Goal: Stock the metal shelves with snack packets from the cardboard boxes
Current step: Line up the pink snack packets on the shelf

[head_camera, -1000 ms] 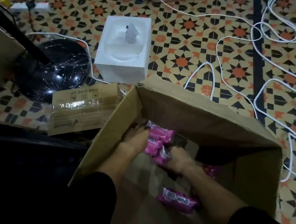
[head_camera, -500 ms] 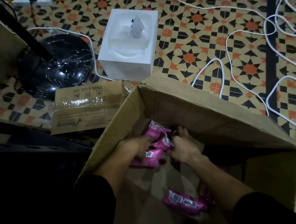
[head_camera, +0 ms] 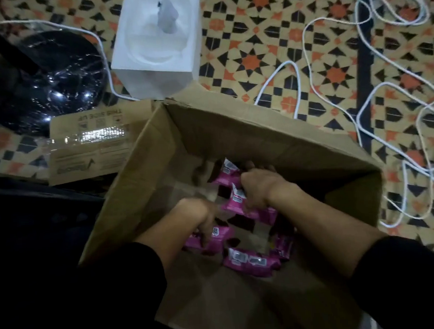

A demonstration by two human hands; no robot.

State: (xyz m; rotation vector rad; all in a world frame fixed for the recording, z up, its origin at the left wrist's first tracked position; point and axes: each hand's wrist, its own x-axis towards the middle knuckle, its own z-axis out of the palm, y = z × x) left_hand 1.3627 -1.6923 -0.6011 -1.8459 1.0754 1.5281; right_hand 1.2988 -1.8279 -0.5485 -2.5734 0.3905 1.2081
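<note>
An open cardboard box [head_camera: 247, 134] stands on the patterned floor, and both my hands reach down into it. My left hand [head_camera: 197, 217] grips a pink snack packet [head_camera: 216, 236] near the box's left side. My right hand [head_camera: 259, 187] holds several pink packets [head_camera: 236, 201] bunched together further in. Another pink packet [head_camera: 250, 262] lies loose on the box bottom, with one more [head_camera: 283, 246] at its right. No metal shelf is visible.
A white tissue box [head_camera: 156, 44] stands beyond the carton. A folded cardboard flap [head_camera: 90, 146] lies to the left, beside a black fan base [head_camera: 53, 82]. White cables [head_camera: 374, 98] loop over the floor at right.
My left hand has drawn back toward me with one packet, and my right hand has closed over the bunch. The view has tilted closer to the box.
</note>
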